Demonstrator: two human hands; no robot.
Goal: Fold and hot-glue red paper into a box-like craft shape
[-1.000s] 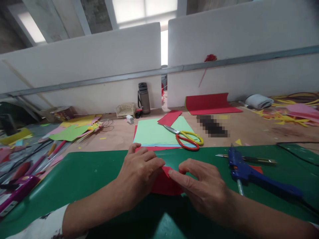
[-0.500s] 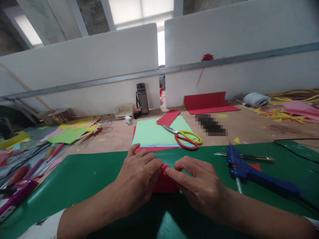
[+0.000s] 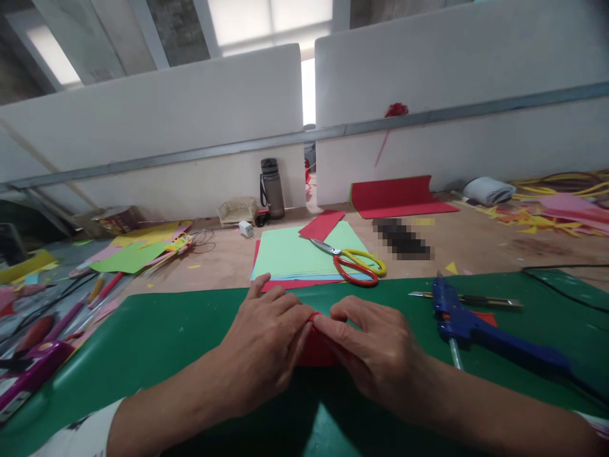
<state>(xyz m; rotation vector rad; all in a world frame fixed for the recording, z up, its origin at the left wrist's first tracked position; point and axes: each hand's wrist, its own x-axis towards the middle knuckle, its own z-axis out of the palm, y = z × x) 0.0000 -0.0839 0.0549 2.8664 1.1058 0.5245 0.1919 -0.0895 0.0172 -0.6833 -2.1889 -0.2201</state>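
Note:
Between my two hands is a piece of red paper [image 3: 320, 353], its top edge pinched and curled over. My left hand [image 3: 269, 339] is closed on the left part of that edge, thumb and fingertips meeting at the paper. From the right, my right hand [image 3: 375, 349] pinches the same edge with thumb and index finger. The fingertips of both hands nearly touch, and they hide much of the sheet. Below them lies the green mat [image 3: 190, 336]. Just beyond the hands, scissors [image 3: 349, 261] with one red and one yellow handle rest on light green paper [image 3: 285, 251].
A blue glue gun [image 3: 490, 333] and a utility knife [image 3: 490, 301] lie on the mat at right. Red paper [image 3: 399, 198] and a grey bottle [image 3: 272, 190] stand at the back. Pens and coloured scraps [image 3: 133, 257] crowd the left. White panels close off the far side.
My right hand has shifted slightly left, and my fingertips have come closer together on the red paper's top edge. Less of the paper shows between the hands.

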